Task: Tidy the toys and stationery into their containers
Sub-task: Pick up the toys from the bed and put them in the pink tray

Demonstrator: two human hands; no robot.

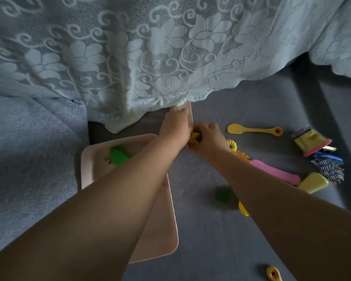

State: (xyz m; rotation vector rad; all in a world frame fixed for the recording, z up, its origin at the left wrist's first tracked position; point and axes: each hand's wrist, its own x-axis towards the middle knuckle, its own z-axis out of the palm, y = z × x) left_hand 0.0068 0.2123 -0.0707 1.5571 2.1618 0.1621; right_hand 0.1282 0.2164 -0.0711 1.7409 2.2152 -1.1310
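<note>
On grey carpet | right hand (208, 138) pinches yellow toy (194, 137) (no readable writing)

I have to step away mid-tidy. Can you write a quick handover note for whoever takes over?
Left hand: on a pale flat piece by the lace cloth; grip unclear.
Right hand: pinching a small yellow toy.
Done: green toy in the pink tray.
Left on the grey surface: yellow spoon, pink stick, green block, more bits to the right.

White floral lace cloth (150, 47) drapes over grey carpet (211, 240); pale pink tray (158, 230), green toy (118, 156), yellow spoon (253, 130).
</note>
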